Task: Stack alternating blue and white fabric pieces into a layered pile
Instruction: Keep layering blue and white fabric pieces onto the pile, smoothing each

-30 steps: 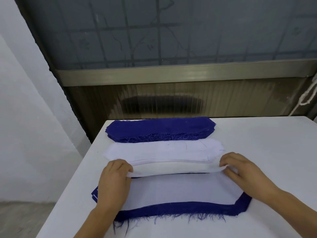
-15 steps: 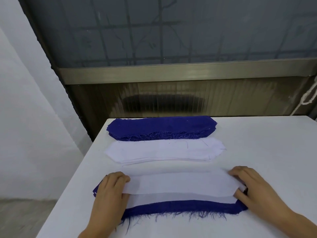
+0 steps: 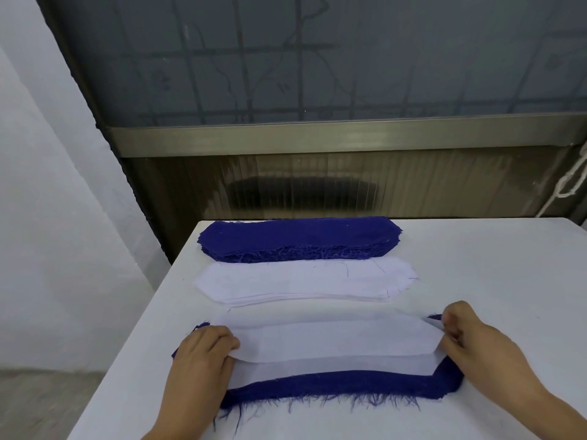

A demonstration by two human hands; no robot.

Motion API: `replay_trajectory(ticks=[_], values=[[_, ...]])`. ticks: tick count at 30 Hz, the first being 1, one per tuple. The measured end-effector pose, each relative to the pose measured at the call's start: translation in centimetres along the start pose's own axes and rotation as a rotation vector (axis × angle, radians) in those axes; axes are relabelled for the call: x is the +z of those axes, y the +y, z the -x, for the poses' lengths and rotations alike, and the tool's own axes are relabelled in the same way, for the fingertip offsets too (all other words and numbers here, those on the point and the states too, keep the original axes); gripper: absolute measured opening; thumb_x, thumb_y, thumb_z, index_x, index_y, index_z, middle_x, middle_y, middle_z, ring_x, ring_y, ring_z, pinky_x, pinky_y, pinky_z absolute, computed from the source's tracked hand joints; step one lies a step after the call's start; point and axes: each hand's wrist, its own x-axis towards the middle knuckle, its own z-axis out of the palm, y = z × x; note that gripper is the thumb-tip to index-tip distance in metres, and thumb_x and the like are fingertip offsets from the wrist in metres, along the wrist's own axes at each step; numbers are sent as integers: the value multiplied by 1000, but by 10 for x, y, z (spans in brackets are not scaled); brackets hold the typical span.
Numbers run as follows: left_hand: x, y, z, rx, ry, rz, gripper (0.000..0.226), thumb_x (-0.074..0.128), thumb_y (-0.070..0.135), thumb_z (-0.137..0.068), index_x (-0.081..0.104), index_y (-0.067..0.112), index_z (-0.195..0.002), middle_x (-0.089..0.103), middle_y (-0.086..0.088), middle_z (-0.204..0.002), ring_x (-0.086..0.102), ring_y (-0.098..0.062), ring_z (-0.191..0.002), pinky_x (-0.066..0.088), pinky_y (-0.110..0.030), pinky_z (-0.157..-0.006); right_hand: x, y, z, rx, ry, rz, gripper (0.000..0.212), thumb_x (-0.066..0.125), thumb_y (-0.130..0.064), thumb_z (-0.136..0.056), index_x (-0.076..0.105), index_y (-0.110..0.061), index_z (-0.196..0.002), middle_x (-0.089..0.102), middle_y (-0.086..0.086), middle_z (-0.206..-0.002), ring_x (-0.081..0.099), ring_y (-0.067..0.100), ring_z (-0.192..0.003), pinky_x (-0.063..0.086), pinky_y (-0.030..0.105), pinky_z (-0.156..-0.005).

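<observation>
head | both hands' fingers pinch white piece point(image 3: 333, 341) ends — left hand point(image 3: 203, 354) | right hand point(image 3: 476, 341)

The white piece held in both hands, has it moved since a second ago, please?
Yes. The white piece has come toward the person, off the white stack and onto the layered pile, both hands pinching its ends.

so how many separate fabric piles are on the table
3: blue pile at the far edge, white pile just nearer, layered pile nearest, under both hands.
</observation>
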Motion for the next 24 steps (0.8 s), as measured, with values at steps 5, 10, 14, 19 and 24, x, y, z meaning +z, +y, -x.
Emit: replay_trajectory(ticks=[5, 10, 14, 19, 24], values=[[1, -4, 1, 20, 14, 2, 30, 43, 21, -79, 71, 14, -81, 65, 4, -93, 50, -10, -89, 39, -26, -82, 2, 3, 3, 33, 52, -207, 46, 56, -3, -84, 38, -45, -91, 58, -14, -82, 59, 9, -68, 45, 26, -58], [0, -7, 3, 37, 14, -4, 32, 42, 23, -79, 72, 14, -81, 65, 3, -92, 53, -11, -88, 39, -24, -83, 4, 3, 4, 13, 53, -211, 41, 61, -10, -81, 41, -44, -94, 54, -17, -91, 56, 0, -70, 40, 19, -57], [-1, -8, 4, 48, 33, -11, 33, 42, 23, -80, 73, 11, -80, 67, 0, -91, 49, -9, -89, 39, -26, -82, 5, -1, -3, 7, 18, -56, 24, 55, -23, -87, 41, -36, -101, 51, -19, -97, 53, -3, -74, 37, 18, -55], [-5, -8, 3, 51, 33, -9, 31, 42, 22, -79, 72, 12, -80, 66, 1, -90, 49, -9, -87, 38, -22, -80, 6, 0, -7, 66, -39, 39, 17, 53, -33, -88, 43, -33, -102, 49, -20, -90, 53, -1, -73, 39, 20, -56], [-4, -7, 6, 43, 33, -10, 32, 42, 22, -80, 72, 11, -81, 66, 1, -90, 49, -9, -89, 38, -23, -81, -1, -3, -14, 114, -117, 118, 12, 42, -38, -93, 48, -32, -102, 60, -17, -83, 57, 3, -73, 45, 22, -61]])
